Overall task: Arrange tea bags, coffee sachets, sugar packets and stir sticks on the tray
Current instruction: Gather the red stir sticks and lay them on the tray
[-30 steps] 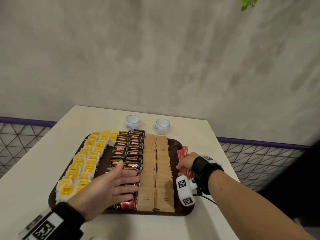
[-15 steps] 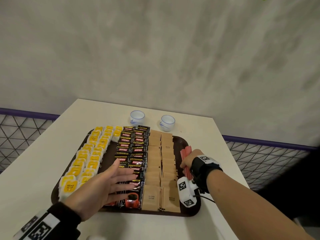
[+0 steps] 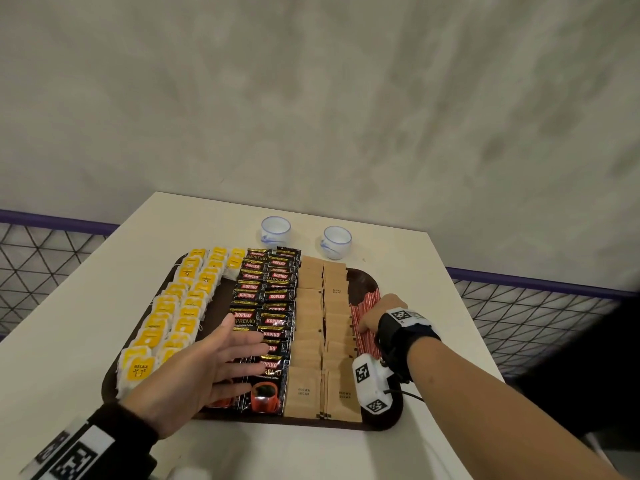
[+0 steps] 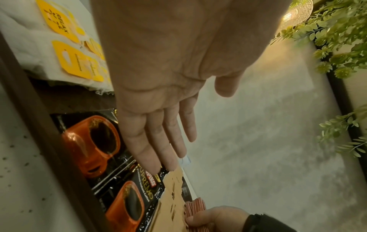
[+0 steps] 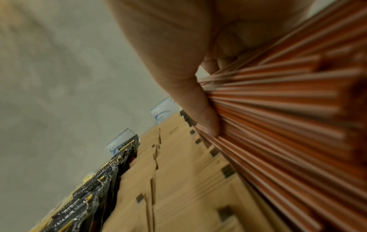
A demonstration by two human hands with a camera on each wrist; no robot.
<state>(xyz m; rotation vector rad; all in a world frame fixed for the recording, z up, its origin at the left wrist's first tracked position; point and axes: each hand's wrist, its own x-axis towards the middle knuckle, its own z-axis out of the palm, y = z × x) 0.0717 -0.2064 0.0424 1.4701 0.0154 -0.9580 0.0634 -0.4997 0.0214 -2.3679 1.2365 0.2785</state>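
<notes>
- Fingers (image 3: pixel 242 344) of the left hand (image 3: pixel 194 372) lie straight and slightly spread, flat over the coffee sachets (image 3: pixel 268 306) at the tray's near edge.
- The right hand (image 3: pixel 375 315) is curled round the red stir sticks (image 3: pixel 365 318), thumb (image 5: pixel 206 116) pressed on them, at the tray's right edge.
- The brown tray (image 3: pixel 363 280) sits mid-bench on the white bench (image 3: pixel 415 271) (grey wall behind): tea bags (image 3: pixel 173 313) left, sugar packets (image 3: pixel 322 317) right of the coffee.
- Two cups (image 3: pixel 275 230) stand at the bench's far edge.
</notes>
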